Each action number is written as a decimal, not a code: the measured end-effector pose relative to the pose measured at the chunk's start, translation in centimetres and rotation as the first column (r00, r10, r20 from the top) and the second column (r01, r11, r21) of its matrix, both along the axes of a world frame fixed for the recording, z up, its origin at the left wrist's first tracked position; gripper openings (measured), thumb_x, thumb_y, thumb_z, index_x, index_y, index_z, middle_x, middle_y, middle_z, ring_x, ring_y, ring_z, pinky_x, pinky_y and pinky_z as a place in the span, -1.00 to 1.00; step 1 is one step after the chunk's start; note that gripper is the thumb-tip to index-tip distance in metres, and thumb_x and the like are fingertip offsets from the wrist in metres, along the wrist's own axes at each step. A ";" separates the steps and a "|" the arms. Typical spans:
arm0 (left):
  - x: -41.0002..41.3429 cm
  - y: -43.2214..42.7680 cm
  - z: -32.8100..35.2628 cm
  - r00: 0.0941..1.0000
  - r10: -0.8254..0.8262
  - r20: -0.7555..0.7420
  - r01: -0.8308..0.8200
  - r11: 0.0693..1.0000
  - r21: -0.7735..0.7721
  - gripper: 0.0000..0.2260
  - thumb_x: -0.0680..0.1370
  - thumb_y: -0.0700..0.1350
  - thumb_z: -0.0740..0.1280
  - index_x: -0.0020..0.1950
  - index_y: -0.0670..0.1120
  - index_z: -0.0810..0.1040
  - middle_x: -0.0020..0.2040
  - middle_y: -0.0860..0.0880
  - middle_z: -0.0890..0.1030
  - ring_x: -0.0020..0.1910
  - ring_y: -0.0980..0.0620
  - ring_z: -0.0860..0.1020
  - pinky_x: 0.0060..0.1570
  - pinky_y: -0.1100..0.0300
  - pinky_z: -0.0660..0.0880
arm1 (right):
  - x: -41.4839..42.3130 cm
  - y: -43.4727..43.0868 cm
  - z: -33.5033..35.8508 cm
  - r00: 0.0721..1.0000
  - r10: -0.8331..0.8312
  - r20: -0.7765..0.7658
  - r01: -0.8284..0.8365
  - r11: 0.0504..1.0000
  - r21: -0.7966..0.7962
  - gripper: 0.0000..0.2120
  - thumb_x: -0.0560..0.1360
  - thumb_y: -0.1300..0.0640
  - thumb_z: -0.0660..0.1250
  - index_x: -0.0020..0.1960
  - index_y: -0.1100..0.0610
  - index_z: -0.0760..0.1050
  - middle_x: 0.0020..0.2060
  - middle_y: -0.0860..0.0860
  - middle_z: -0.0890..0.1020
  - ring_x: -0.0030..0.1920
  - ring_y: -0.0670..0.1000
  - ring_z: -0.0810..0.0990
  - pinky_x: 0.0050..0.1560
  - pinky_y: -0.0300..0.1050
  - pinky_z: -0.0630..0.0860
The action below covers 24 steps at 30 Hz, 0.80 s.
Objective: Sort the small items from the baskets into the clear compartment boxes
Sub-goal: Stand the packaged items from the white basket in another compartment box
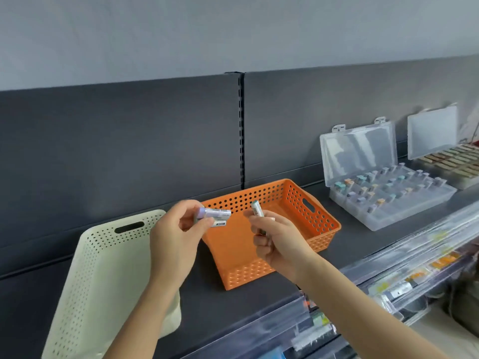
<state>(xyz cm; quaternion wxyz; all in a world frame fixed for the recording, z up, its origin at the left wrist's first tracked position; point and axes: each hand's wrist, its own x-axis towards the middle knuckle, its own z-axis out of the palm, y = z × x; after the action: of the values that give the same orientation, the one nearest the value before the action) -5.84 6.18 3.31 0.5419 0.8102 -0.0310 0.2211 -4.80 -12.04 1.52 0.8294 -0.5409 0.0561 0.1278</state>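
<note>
While the left hand [176, 242] pinches it, cylinder [216, 213] (white-labelled) looks lilac.

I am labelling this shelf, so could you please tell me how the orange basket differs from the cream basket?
The orange basket rests on its base on the shelf; the cream basket is tipped up on edge. The orange basket's holes are larger than the cream basket's fine ones. Both are perforated plastic with a slot handle.
</note>
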 end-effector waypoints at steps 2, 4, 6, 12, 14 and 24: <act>0.2 -3.4 -0.1 1.000 -0.022 0.005 0.022 1.000 -0.001 -0.83 0.43 -0.22 0.46 -0.18 0.04 0.56 -0.22 0.07 0.63 -0.21 0.03 0.61 -0.17 0.12 0.49 | -0.4 -3.4 -0.1 1.000 0.004 0.013 -0.004 1.000 0.018 -0.86 0.54 0.22 0.30 0.07 0.16 0.56 -0.35 0.00 0.43 -0.45 -0.11 0.31 -0.51 -0.33 0.22; 0.5 -7.1 -0.2 0.999 -0.035 0.008 0.035 0.999 -0.017 -0.82 0.43 -0.21 0.47 -0.17 0.06 0.57 -0.20 0.05 0.64 -0.19 0.04 0.62 -0.14 0.16 0.51 | -0.9 -7.0 -0.3 1.000 0.011 0.024 -0.011 1.000 0.003 -0.90 0.54 0.18 0.32 0.02 0.16 0.55 -0.34 0.00 0.46 -0.43 -0.11 0.35 -0.50 -0.34 0.25; 0.7 -10.6 -0.4 0.998 -0.053 0.026 0.053 0.999 -0.008 -0.83 0.44 -0.21 0.46 -0.16 0.06 0.57 -0.21 0.07 0.65 -0.19 0.07 0.62 -0.12 0.25 0.51 | -1.3 -10.4 -0.6 1.000 0.006 0.030 -0.006 1.000 -0.019 -0.91 0.52 0.18 0.35 0.01 0.15 0.55 -0.34 0.00 0.45 -0.40 -0.11 0.37 -0.49 -0.35 0.25; 1.5 -20.3 -1.8 0.990 -0.141 -0.010 0.142 0.990 0.008 -0.84 0.45 -0.21 0.45 -0.15 0.05 0.58 -0.25 0.09 0.63 -0.21 0.06 0.60 -0.18 0.09 0.55 | -1.6 -19.5 -1.5 0.992 -0.119 -0.046 0.120 0.992 0.036 -0.84 0.47 0.36 0.35 0.02 0.23 0.57 -0.38 0.02 0.43 -0.42 -0.12 0.37 -0.54 -0.35 0.27; 2.0 -22.6 -2.2 0.987 -0.162 -0.013 0.162 0.986 0.024 -0.83 0.44 -0.22 0.46 -0.15 0.05 0.58 -0.22 0.10 0.65 -0.19 0.06 0.62 -0.15 0.08 0.56 | -1.4 -21.8 -1.7 0.984 -0.162 -0.071 0.167 0.984 0.066 -0.80 0.47 0.37 0.33 0.08 0.24 0.57 -0.39 0.03 0.42 -0.42 -0.10 0.39 -0.54 -0.34 0.29; 8.0 -31.3 -3.9 0.966 -0.255 -0.046 0.255 0.967 -0.008 -0.82 0.43 -0.24 0.46 -0.16 0.03 0.55 -0.23 0.12 0.62 -0.21 0.06 0.59 -0.17 0.15 0.51 | 2.1 -29.2 -2.8 0.933 -0.353 -0.077 0.349 0.935 -0.057 -0.95 0.52 0.16 0.37 -0.05 0.13 0.52 -0.25 0.03 0.58 -0.24 -0.04 0.51 -0.35 -0.29 0.45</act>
<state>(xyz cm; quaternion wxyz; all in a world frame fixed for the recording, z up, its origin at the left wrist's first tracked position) 2.14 -25.11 -0.59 0.5671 0.8040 -0.1223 0.1306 -2.74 -41.20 -1.30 0.8241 -0.5337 0.1901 -0.0004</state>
